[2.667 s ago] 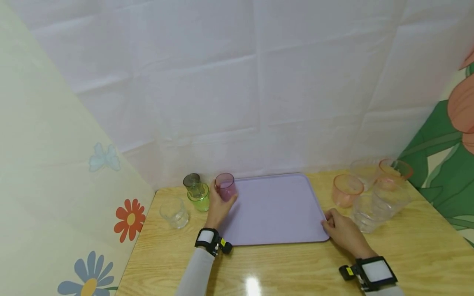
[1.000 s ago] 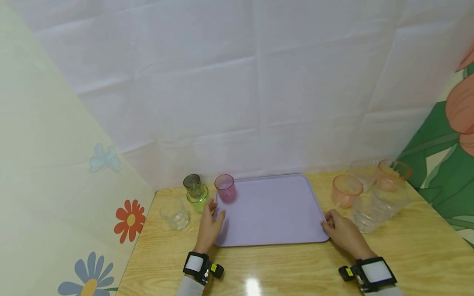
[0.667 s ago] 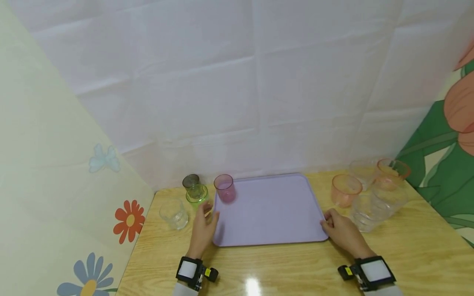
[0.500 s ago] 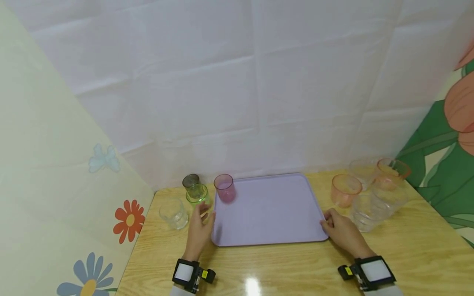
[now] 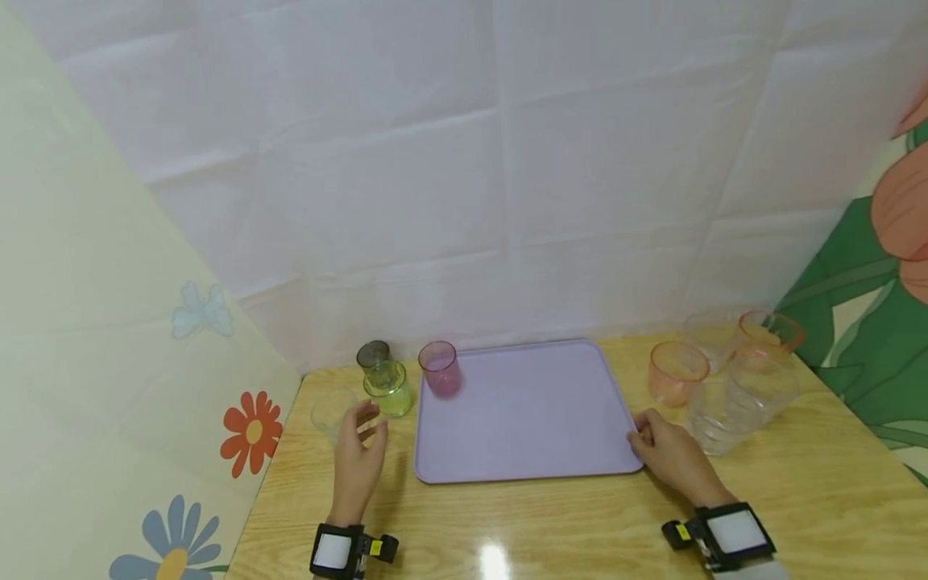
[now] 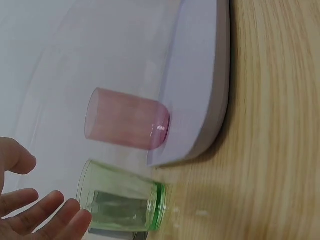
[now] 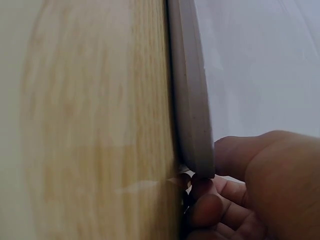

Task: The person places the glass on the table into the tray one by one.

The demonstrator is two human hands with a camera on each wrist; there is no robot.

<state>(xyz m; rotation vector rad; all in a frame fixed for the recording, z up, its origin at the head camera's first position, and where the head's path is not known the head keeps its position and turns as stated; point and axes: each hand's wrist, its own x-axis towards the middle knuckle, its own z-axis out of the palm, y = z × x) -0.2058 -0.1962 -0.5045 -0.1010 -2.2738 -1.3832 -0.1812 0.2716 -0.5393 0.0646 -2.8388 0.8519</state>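
My left hand (image 5: 357, 467) hovers over the table left of the lilac tray (image 5: 525, 419), its fingers loosely bent around nothing. It partly covers a clear glass (image 5: 328, 411); whether they touch, I cannot tell. Just beyond its fingertips stands a green glass (image 5: 394, 398), with a dark grey glass (image 5: 371, 352) behind. In the left wrist view, the fingers (image 6: 55, 212) appear beside the green glass. A purple glass (image 5: 442, 377) stands upright on the tray's back left corner. My right hand (image 5: 676, 455) pinches the tray's right edge near the front corner, thumb on top and fingertips below in the right wrist view.
At the right stand an orange cup (image 5: 677, 374), an orange-rimmed pitcher (image 5: 772, 334) and several clear vessels, overlapping in view. A white sheet (image 5: 406, 201) hangs behind the wooden table (image 5: 551, 524). A painted wall (image 5: 145, 346) borders the left side.
My left hand let go of the purple glass on the tray's back left corner, then moved left and toward me, past the green glass to the clear glass. My right hand stayed on the tray.
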